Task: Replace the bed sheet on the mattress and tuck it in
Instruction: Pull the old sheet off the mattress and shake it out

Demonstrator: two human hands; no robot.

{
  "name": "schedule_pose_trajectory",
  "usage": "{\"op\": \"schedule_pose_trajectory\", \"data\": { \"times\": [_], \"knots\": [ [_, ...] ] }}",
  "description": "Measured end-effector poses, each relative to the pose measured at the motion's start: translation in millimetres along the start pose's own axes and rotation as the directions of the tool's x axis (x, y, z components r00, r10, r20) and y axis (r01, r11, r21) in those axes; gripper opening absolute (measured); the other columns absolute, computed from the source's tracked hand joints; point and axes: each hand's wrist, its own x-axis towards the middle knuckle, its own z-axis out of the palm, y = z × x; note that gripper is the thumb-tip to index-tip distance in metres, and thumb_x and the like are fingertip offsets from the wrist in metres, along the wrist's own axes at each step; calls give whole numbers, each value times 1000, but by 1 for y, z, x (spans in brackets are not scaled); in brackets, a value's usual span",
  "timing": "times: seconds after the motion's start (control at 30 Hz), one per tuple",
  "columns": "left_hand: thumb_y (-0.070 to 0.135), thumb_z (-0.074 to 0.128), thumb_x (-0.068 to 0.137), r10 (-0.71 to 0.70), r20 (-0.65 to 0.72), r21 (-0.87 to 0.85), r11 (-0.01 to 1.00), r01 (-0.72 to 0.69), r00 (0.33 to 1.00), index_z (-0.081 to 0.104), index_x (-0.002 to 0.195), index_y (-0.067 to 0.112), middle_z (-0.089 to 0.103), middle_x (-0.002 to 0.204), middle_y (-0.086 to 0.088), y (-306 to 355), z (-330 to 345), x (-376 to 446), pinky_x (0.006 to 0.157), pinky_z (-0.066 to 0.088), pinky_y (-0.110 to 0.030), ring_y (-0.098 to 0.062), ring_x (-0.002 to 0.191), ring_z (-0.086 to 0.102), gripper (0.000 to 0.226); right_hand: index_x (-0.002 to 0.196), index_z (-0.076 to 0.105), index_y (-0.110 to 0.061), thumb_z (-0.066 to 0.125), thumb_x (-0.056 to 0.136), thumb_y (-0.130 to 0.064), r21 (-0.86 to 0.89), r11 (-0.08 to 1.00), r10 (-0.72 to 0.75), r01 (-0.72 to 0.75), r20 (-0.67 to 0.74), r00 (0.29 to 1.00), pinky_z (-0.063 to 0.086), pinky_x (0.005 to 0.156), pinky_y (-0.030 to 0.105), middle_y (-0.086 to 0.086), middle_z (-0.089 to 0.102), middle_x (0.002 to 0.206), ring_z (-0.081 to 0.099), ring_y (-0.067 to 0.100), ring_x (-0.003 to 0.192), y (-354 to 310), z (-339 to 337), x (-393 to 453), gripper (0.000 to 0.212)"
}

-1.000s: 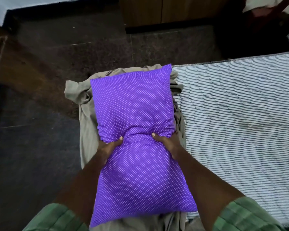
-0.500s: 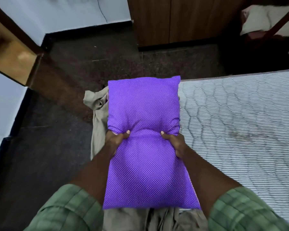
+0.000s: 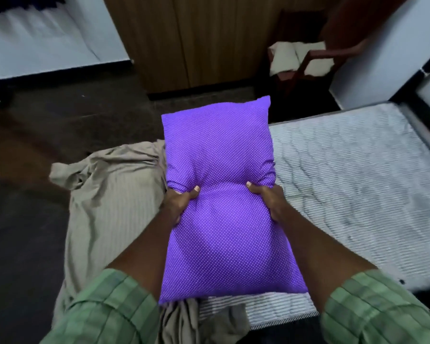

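Note:
A purple dotted pillow (image 3: 221,175) hangs lengthwise in front of me. My left hand (image 3: 178,202) grips its left side at the waist, and my right hand (image 3: 268,199) grips the right side. Both thumbs press into the top face. Below and to the right lies the bare striped mattress (image 3: 353,184). A crumpled beige sheet (image 3: 109,194) is bunched over the mattress's left end and hangs toward the floor.
Dark floor (image 3: 35,150) stretches to the left and ahead. A wooden wardrobe (image 3: 196,38) stands at the back. A wooden chair (image 3: 305,63) with pale cloth on it sits back right. A dark bed frame rail (image 3: 417,125) borders the mattress's far right.
The pillow has risen off the beige sheet and shifted right, with both hands still gripping it. My view has tilted up, showing more of the wardrobe and chair.

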Motion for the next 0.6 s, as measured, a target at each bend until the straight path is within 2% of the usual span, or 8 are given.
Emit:
{"op": "schedule_pose_trajectory", "data": {
  "times": [0.07,0.13,0.23,0.33,0.37,0.43,0.53,0.6],
  "knots": [
    [33,97,65,-27,49,6,1000,26,998,68,131,10,75,120,1,-23,33,22,101,55,-46,-20,105,73,76,103,77,-10,101,53,-31,-37,999,8,-8,-17,1000,60,89,40,0,80,97,77,23,90,5,-33,21,60],
    [40,99,60,-57,51,10,998,57,997,67,131,14,75,120,0,-45,64,40,97,58,-45,-20,104,73,83,109,77,-14,101,43,-51,-108,994,-10,8,-22,1000,59,95,43,-4,80,101,77,21,93,16,-62,53,80],
    [20,92,76,-113,148,13,994,113,982,68,128,6,72,124,-8,-75,96,54,82,61,-35,-21,98,73,60,136,62,-14,89,49,-67,-267,964,-10,-3,-48,999,52,107,49,4,72,128,70,26,114,31,-85,87,105],
    [37,99,56,-153,205,106,985,134,967,66,132,10,72,128,-7,-103,111,60,94,58,-44,-22,108,72,87,164,12,-21,70,69,-82,-721,691,-47,-43,-104,993,24,124,52,15,20,169,26,37,153,44,-76,79,127],
    [43,100,52,-131,211,115,987,109,969,64,136,14,71,129,-3,-114,113,63,99,56,-46,-21,112,71,96,165,-3,-27,65,73,-85,-804,595,-52,-19,-63,997,12,124,57,12,-1,172,7,38,157,55,-69,74,128],
    [51,101,50,-104,198,156,985,74,975,61,138,20,71,130,3,-137,113,70,102,55,-48,-18,115,69,102,161,-17,-35,56,73,-90,-847,531,-30,-7,-27,999,2,120,66,9,-19,170,-11,38,157,76,-56,70,127],
    [70,94,48,-94,124,238,969,62,988,53,142,20,63,136,9,-124,108,58,107,51,-46,-15,119,64,114,163,-9,-28,58,78,-84,-848,528,-82,-56,-116,990,2,121,66,14,-13,171,-8,40,157,84,-41,68,122],
    [83,84,47,-132,78,325,941,100,988,47,145,16,59,139,5,-107,100,46,109,49,-45,-18,121,61,125,164,9,-16,65,85,-67,-861,508,-257,10,-141,956,7,124,62,20,3,170,3,39,157,73,-27,59,110]
  ]
}}
